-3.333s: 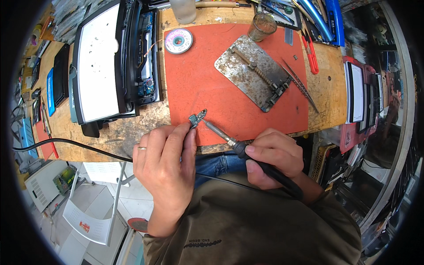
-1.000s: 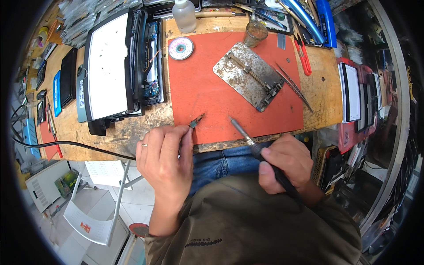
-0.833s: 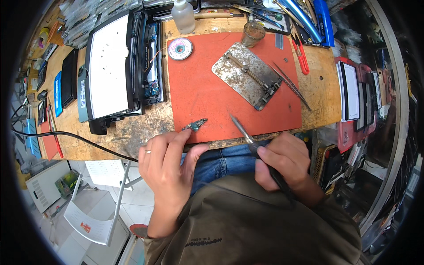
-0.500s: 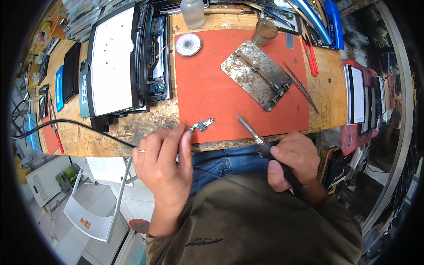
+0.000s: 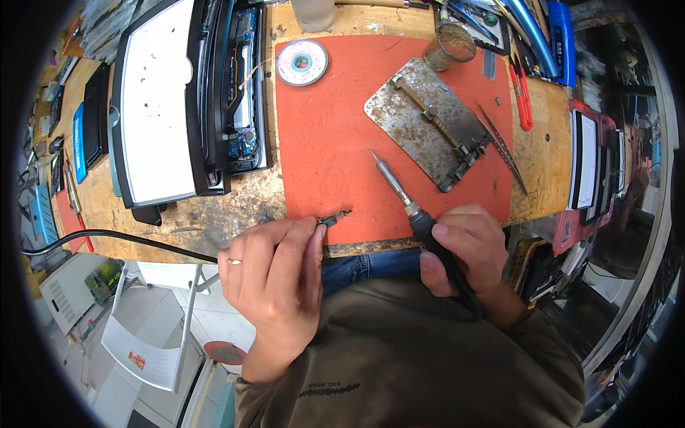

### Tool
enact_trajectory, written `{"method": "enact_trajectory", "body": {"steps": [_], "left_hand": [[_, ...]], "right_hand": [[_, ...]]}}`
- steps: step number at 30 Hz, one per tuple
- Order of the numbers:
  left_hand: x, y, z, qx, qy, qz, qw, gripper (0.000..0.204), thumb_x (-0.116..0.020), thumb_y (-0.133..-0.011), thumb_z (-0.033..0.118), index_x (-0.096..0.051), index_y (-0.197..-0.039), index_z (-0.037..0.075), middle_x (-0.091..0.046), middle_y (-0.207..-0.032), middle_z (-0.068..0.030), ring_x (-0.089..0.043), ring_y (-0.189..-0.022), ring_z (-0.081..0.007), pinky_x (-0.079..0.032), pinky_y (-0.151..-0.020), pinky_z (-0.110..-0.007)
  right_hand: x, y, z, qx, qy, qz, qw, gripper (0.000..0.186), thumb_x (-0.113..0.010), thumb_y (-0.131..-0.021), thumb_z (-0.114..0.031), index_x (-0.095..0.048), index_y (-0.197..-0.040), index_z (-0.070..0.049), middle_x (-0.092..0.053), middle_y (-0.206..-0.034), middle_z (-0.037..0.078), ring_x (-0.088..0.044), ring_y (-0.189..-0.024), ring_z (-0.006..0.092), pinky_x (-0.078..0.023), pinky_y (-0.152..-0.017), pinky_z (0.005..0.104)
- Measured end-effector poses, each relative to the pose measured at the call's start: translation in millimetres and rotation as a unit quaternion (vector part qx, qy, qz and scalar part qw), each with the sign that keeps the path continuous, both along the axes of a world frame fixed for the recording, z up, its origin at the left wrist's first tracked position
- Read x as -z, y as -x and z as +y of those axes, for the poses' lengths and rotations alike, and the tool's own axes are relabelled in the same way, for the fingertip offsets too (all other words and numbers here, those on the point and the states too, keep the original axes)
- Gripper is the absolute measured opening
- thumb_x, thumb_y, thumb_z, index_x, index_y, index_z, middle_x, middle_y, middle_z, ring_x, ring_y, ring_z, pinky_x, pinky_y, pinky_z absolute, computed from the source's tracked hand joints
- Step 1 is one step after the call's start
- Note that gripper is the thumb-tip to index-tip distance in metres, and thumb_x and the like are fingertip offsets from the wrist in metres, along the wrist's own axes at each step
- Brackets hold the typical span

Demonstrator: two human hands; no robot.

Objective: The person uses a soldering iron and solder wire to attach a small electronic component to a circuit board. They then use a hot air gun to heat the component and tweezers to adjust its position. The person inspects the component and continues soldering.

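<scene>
My left hand (image 5: pixel 275 278) pinches a small dark circuit board (image 5: pixel 332 219) at the near edge of the red mat (image 5: pixel 314 143). My right hand (image 5: pixel 464 250) grips a soldering iron (image 5: pixel 399 192) by its black handle, its metal tip raised beyond and to the right of the board, apart from it. A rusty metal board holder (image 5: pixel 421 132) rests on the mat, with tweezers (image 5: pixel 503 150) along its right side and a solder wick spool (image 5: pixel 289 63) at the upper left.
An opened box with electronics (image 5: pixel 164 100) stands left. A bottle (image 5: pixel 312 14), murky cup (image 5: pixel 449 46), tool tray (image 5: pixel 539 36) and red-handled tool (image 5: pixel 522 107) line the back. A black cable (image 5: pixel 143 239) crosses the wooden bench (image 5: pixel 542 164). A white chair (image 5: pixel 146 342) stands lower left.
The iron's tip has left the board and moved up and right. My left fingers loosened on the board, then closed again, and the board's angle shifted. The view has shifted slightly.
</scene>
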State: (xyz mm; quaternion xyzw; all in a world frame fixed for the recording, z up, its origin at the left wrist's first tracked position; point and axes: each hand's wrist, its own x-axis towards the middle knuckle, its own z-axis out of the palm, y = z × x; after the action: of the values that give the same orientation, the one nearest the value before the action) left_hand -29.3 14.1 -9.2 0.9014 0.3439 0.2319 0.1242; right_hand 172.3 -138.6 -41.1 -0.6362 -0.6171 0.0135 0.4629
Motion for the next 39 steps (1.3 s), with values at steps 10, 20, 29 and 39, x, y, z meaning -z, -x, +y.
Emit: {"method": "enact_trajectory", "body": {"steps": [10,20,29,39], "left_hand": [[-1.1,1.0,1.6,0.017,0.01,-0.006,1.0,0.022,-0.092,-0.083,0.011,-0.081,-0.103,0.009,-0.073,-0.094,-0.0014,-0.069,-0.087,-0.0222,-0.041,-0.075,-0.037],[0.3,1.5,1.4,0.03,0.001,-0.008,1.0,0.022,-0.092,-0.083,0.01,-0.081,-0.102,0.009,-0.074,-0.095,-0.0008,-0.071,-0.087,-0.0214,-0.041,-0.075,-0.036],[-0.1,1.6,1.1,0.034,-0.006,-0.006,0.999,0.02,-0.09,-0.085,0.011,-0.081,-0.102,0.009,-0.074,-0.095,-0.0006,-0.071,-0.088,-0.0209,-0.041,-0.075,-0.036],[0.8,2.3,1.6,0.035,-0.01,-0.01,0.999,0.021,-0.089,-0.083,0.01,-0.082,-0.102,0.008,-0.073,-0.096,-0.0005,-0.071,-0.088,-0.0205,-0.04,-0.074,-0.036]], "right_hand": [[-1.3,2.5,1.1,0.004,0.002,-0.017,1.0,0.046,-0.085,-0.084,-0.011,-0.068,-0.125,0.0,-0.072,-0.093,0.012,-0.07,-0.07,0.0268,-0.057,-0.059,0.0367],[-2.5,2.9,0.7,0.006,0.011,-0.023,1.0,0.044,-0.085,-0.085,-0.012,-0.068,-0.124,0.0,-0.071,-0.092,0.012,-0.069,-0.071,0.0269,-0.057,-0.059,0.0369],[-1.5,3.1,0.5,0.004,0.009,-0.022,1.0,0.045,-0.085,-0.085,-0.012,-0.068,-0.124,0.001,-0.071,-0.092,0.013,-0.069,-0.071,0.0274,-0.056,-0.059,0.0372],[-0.4,2.7,1.6,0.002,0.005,-0.029,1.0,0.046,-0.085,-0.085,-0.012,-0.068,-0.126,0.001,-0.071,-0.094,0.013,-0.07,-0.071,0.0275,-0.056,-0.059,0.0373]]}}
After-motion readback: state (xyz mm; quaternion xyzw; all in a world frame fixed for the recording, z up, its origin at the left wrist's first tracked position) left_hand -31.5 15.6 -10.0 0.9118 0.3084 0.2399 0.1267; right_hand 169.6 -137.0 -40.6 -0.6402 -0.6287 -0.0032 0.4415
